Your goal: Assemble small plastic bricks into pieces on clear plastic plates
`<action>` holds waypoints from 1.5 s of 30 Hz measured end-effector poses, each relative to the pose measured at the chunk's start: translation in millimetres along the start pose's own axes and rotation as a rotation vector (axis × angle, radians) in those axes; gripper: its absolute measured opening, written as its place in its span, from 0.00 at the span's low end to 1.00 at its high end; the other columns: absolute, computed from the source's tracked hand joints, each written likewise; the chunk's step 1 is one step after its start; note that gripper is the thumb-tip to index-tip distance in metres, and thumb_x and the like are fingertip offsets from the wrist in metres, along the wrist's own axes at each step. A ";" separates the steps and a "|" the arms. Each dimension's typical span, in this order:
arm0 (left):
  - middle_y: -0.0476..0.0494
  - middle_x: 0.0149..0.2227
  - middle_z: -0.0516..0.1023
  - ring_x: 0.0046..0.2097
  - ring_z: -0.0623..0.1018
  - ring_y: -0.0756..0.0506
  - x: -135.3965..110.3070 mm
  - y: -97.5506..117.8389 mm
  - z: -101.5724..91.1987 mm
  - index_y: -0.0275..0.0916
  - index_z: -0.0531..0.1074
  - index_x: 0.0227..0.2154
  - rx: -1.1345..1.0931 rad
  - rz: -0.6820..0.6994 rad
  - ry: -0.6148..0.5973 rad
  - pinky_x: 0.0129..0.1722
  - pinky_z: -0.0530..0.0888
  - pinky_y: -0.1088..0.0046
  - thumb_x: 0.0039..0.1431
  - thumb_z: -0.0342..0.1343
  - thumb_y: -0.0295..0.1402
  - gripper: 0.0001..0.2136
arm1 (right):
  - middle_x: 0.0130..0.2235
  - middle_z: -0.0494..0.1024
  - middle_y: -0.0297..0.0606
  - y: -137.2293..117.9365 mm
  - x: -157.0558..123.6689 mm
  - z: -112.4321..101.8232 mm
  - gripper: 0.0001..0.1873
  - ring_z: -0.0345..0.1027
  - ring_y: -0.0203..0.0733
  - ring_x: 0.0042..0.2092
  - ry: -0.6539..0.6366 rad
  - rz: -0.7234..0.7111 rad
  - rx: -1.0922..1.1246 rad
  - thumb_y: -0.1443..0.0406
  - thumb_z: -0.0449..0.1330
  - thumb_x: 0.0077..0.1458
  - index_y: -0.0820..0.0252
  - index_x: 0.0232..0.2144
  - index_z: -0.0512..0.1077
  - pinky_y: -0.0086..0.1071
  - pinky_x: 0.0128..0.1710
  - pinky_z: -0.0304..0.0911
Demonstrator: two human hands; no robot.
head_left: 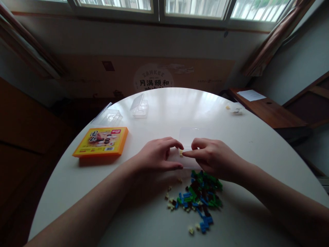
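My left hand [158,155] rests on the white round table [144,212], fingers curled round the left side of a small clear plastic box [189,135] with its lid up. My right hand [212,156] pinches a tiny cream-coloured brick [181,152] at the box's front edge, fingertips nearly meeting those of the left hand. Just in front of my hands lies a loose pile of small building bricks [199,197], green, blue, dark red and cream.
An orange flat box [101,141] lies at the left of the table. Two more clear plastic boxes [139,107] [109,117] stand at the back left. A small clear piece [235,107] sits at the back right. A wooden desk [267,109] stands beyond the table.
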State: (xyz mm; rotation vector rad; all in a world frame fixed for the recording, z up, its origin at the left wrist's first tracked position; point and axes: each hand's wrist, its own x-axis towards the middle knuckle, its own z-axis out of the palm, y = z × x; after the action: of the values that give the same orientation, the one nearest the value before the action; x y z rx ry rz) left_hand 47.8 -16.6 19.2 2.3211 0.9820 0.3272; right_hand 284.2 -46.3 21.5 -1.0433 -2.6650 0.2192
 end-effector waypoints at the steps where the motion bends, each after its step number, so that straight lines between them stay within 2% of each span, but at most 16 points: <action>1: 0.49 0.35 0.76 0.35 0.74 0.47 0.1 0.5 0.0 0.44 0.73 0.47 0.006 -0.010 -0.001 0.34 0.67 0.74 0.51 0.63 0.47 0.22 | 0.36 0.73 0.36 0.3 -0.4 0.0 0.16 0.64 0.36 0.33 -0.009 0.004 -0.004 0.69 0.53 0.58 0.48 0.42 0.78 0.30 0.31 0.53; 4: 0.49 0.33 0.76 0.34 0.74 0.47 0.4 2.0 -0.2 0.44 0.73 0.48 0.022 -0.037 -0.007 0.33 0.67 0.74 0.51 0.63 0.47 0.22 | 0.35 0.73 0.35 0.0 -0.4 -0.2 0.14 0.63 0.36 0.32 -0.031 0.025 -0.019 0.68 0.54 0.57 0.48 0.38 0.78 0.30 0.30 0.51; 11: 0.49 0.33 0.77 0.34 0.74 0.47 0.0 2.8 -0.3 0.45 0.72 0.49 0.027 -0.038 -0.002 0.33 0.66 0.73 0.51 0.63 0.47 0.23 | 0.35 0.73 0.33 -2.0 0.4 1.0 0.12 0.63 0.35 0.32 -0.051 0.052 -0.047 0.65 0.55 0.58 0.47 0.35 0.78 0.31 0.29 0.49; 17: 0.49 0.33 0.77 0.33 0.74 0.47 0.7 1.6 0.7 0.44 0.73 0.49 0.037 -0.025 0.008 0.32 0.66 0.74 0.50 0.63 0.47 0.23 | 0.35 0.74 0.33 -1.5 -0.2 2.6 0.12 0.62 0.35 0.32 -0.050 0.047 -0.054 0.65 0.55 0.58 0.46 0.38 0.78 0.30 0.29 0.47; 22: 0.49 0.33 0.77 0.34 0.74 0.47 0.4 1.7 1.1 0.44 0.73 0.48 0.037 -0.010 0.019 0.32 0.66 0.74 0.51 0.63 0.46 0.23 | 0.35 0.74 0.33 -2.1 0.2 1.0 0.11 0.62 0.35 0.31 -0.047 0.036 -0.039 0.64 0.55 0.59 0.48 0.36 0.78 0.30 0.29 0.47; 27: 0.49 0.34 0.78 0.34 0.75 0.47 -0.1 2.7 0.2 0.44 0.73 0.49 0.034 -0.009 0.009 0.33 0.67 0.74 0.51 0.63 0.46 0.22 | 0.35 0.74 0.34 -2.4 0.1 0.7 0.13 0.62 0.35 0.32 -0.055 0.026 -0.039 0.64 0.54 0.60 0.45 0.41 0.78 0.30 0.29 0.48; 45: 0.48 0.36 0.78 0.36 0.76 0.46 0.1 1.2 1.1 0.44 0.72 0.49 0.037 -0.003 0.014 0.34 0.68 0.74 0.51 0.63 0.46 0.23 | 0.34 0.73 0.33 -4.3 -0.4 2.3 0.13 0.61 0.35 0.31 -0.027 0.079 -0.061 0.66 0.55 0.58 0.46 0.39 0.78 0.30 0.29 0.48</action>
State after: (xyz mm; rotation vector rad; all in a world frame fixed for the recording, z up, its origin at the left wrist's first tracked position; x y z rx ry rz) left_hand 49.0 -17.7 19.0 2.3530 1.0064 0.3271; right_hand 281.0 -49.8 20.2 -1.1740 -2.6722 0.1704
